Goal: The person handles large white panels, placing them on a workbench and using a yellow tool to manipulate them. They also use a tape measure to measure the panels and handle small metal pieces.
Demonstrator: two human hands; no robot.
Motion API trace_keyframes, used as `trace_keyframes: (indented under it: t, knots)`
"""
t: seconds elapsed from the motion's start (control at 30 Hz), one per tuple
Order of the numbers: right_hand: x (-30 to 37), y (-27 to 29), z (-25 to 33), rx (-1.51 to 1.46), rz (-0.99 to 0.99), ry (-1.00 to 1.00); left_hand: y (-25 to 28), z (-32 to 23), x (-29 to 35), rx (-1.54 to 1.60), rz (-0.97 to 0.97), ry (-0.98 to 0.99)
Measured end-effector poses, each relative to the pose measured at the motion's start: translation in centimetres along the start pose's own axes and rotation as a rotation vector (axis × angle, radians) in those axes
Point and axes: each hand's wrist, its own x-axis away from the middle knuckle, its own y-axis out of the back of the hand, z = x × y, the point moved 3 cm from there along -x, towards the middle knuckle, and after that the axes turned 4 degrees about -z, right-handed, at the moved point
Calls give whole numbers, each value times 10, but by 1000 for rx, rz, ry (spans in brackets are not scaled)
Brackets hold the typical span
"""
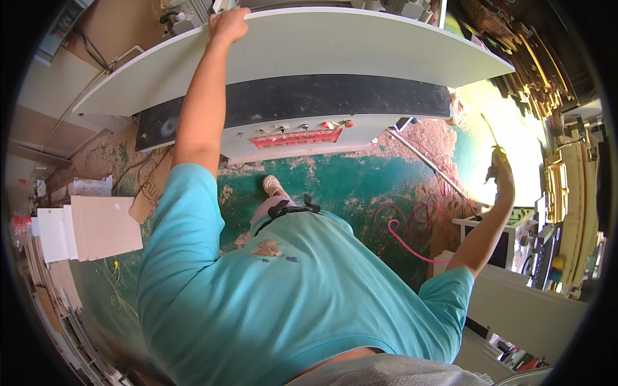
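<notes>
Nearest the camera, grey fabric (pixel 412 373) is crossing the near edge, the turquoise shirt (pixel 290 302) spreading beyond it. The left grip (pixel 228 27) is clasping the far edge of a long pale panel (pixel 360 45), fingertips partly hidden. The right grip (pixel 505 180), well out to the right, is grasping a slim tool (pixel 494 138), its thin rod pointing far; glare is washing out detail.

The panel is lying along the far side of the black machine top (pixel 341 93); whether it is resting flat or tilting, I cannot tell.

Risks, as I am judging them: only one hand is steadying the panel, left of its middle, so a slackening hold could be letting the long right end swing or dip. The rod tip is pointing near that end; a careless sweep could be scratching it. Leaning in could be knocking the red knob (pixel 348 123) on the machine front. Farther out, the pink hose (pixel 421 257) is looping at right and could be snagging a foot; shavings (pixel 421 138) on the green floor (pixel 328 177) could be making the shoe (pixel 271 186) slip.
</notes>
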Motion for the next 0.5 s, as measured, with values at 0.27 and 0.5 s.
trace_keyframes:
  t: [0.27,0.5]
  knots:
    - [-54,-422,49,-274,436,146,-7,-24,-32,61,-134,23]
    - [58,-658,250,-311,627,741,3,-7,-26,61,-79,-87]
